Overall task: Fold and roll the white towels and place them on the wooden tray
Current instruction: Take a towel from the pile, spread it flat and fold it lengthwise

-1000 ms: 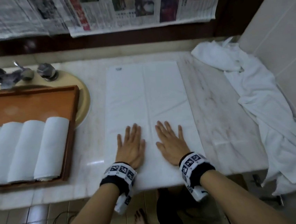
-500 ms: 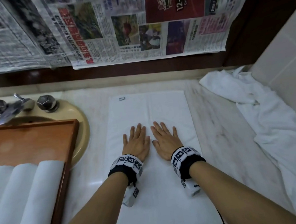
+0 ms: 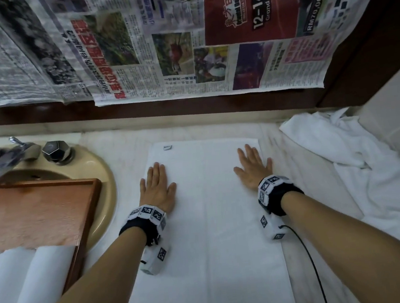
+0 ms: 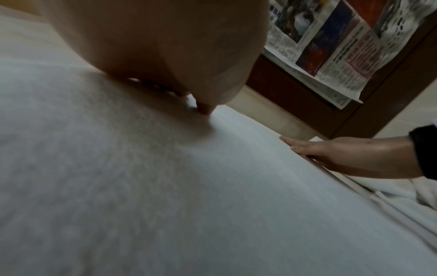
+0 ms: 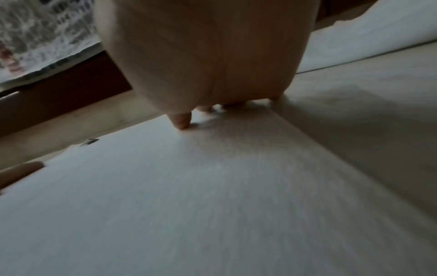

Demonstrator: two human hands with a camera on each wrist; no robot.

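Both palms are down flat on the folded white towel (image 3: 208,223), which lies lengthwise on the marble counter (image 3: 302,258) with its far end toward the wall. The left hand (image 3: 157,188) presses near the towel's far left edge, fingers straight and together, grasping nothing. The right hand (image 3: 253,168) presses near the far right edge, fingers stretched out flat, nothing held either. The two hands sit well apart, with a faint centre crease running between them. A small label (image 3: 167,147) shows at the towel's far left corner.

Off to the left, the wooden tray (image 3: 41,210) rests over the beige sink (image 3: 104,185), and rolled white towels (image 3: 28,285) lie side by side in its near end. Behind it stands the chrome tap (image 3: 11,157). To the right, a heap of loose white towels (image 3: 367,172) sprawls along the tiled wall. Newspaper sheets (image 3: 183,43) hang above the counter.
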